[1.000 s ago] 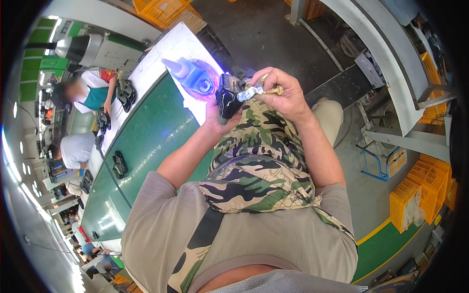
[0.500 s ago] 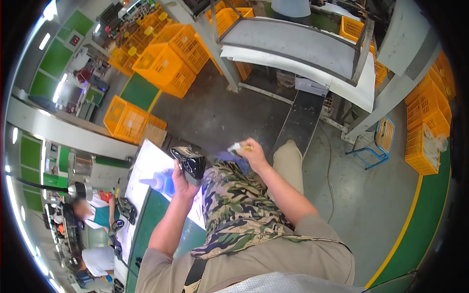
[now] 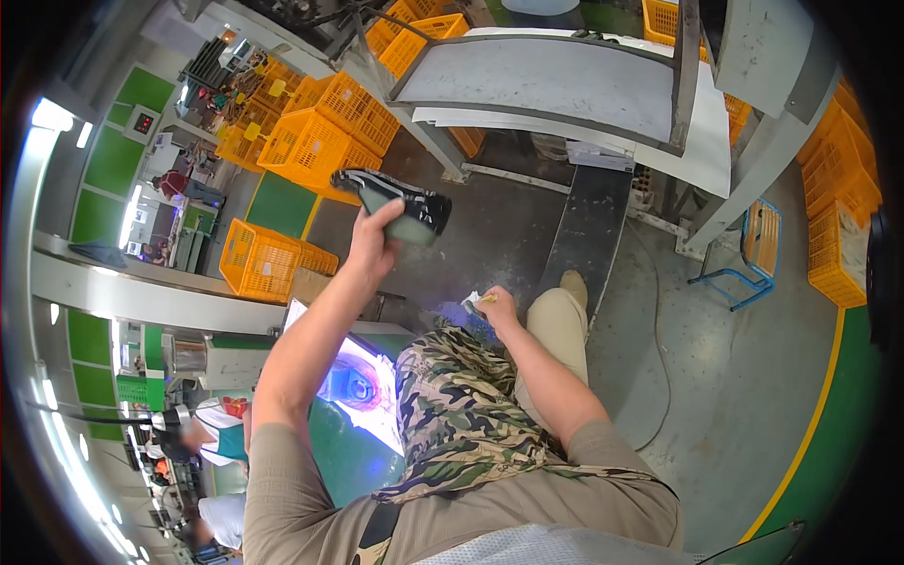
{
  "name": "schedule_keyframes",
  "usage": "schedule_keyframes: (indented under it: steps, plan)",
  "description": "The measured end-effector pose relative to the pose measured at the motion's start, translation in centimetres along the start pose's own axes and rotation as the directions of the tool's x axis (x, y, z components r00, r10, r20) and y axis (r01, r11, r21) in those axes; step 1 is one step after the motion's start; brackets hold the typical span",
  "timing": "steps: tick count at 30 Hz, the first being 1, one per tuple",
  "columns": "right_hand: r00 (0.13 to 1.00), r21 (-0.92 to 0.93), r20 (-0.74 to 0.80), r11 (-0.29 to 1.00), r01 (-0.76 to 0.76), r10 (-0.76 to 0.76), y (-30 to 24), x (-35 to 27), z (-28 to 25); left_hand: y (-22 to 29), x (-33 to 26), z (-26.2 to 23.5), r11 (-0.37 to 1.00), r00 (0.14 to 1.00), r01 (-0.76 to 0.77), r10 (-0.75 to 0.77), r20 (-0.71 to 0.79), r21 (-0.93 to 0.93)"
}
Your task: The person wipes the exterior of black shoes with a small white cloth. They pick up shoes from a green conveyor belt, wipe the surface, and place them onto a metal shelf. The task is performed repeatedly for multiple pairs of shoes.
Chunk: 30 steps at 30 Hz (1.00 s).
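Note:
My left hand (image 3: 374, 235), arm stretched forward, is closed around a black shoe (image 3: 431, 207) with a grey-green sole. The shoe is held up over the dark floor, its sole partly turned toward me. Above my lap, my right hand (image 3: 501, 307) is closed on a small brush (image 3: 473, 301) with a yellowish handle and a pale, whitish head. Shoe and brush are well apart. On the brightly lit white sheet beside my left arm stands a bluish, see-through bottle (image 3: 358, 387).
To my left is a green-topped table (image 3: 339, 452). Yellow crates (image 3: 311, 146) are stacked ahead on the left. A grey metal frame (image 3: 537, 85) and a dark board (image 3: 589, 226) stand in front. On the right are a blue-legged stool (image 3: 761, 245) and a floor cable (image 3: 659, 348).
My left hand has moved forward, up and to the right with the shoe, away from the table. My right hand stays over my lap with the brush. The view has shifted a little.

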State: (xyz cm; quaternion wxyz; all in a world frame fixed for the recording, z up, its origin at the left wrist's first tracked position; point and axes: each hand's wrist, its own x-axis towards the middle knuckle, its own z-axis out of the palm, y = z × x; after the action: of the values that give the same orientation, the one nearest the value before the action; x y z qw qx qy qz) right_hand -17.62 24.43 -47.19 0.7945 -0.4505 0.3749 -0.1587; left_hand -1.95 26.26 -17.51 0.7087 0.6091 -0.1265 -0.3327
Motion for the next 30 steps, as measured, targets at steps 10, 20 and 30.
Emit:
schedule_keyframes:
  steps: [10, 20, 30]
  plan:
    - [0.999, 0.085, 0.047, 0.996, -0.016, 0.012, -0.8, 2.2, 1.7, 2.9, 18.8, 10.0, 0.812, 0.922, -0.344, 0.387, 0.005, 0.471]
    - [0.996, 0.131, 0.086, 0.991, -0.023, 0.012, -0.2, 2.6, 2.1, 2.7, 28.5, 15.8, 0.081, 0.788, -0.449, 0.505, 0.352, 0.89]
    - [0.99, 0.148, 0.135, 0.987, -0.069, 0.049, -0.2, 2.4, 1.9, -4.1, 25.7, 11.3, 0.076, 0.717, -0.484, 0.605, 0.345, 0.872]
